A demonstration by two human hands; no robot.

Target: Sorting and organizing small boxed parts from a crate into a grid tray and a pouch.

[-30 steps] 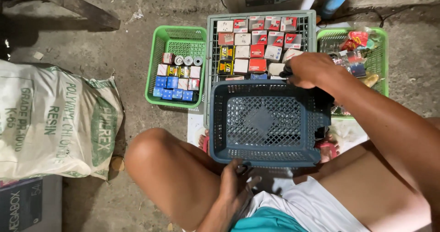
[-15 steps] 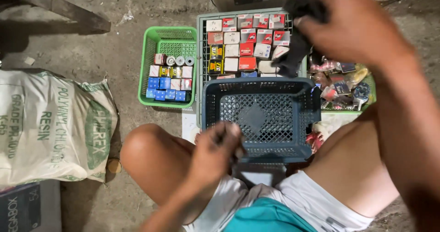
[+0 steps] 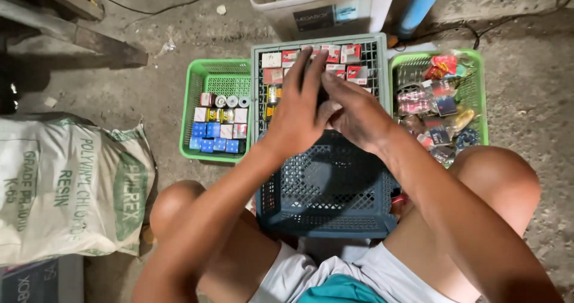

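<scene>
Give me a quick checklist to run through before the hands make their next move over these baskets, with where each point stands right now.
1. Both hands in view: ok. The left hand and right hand meet above the grey tray of small boxes.
2. What the hands hold: cannot tell; something dark sits between them, mostly hidden.
3. Dark blue basket ready to receive: ok; it sits between the knees, and the visible part is empty.
4. Left green basket orderly: ok; small boxes and rolls stand in rows.
5. Right green basket orderly: not ok; packets lie jumbled.
</scene>
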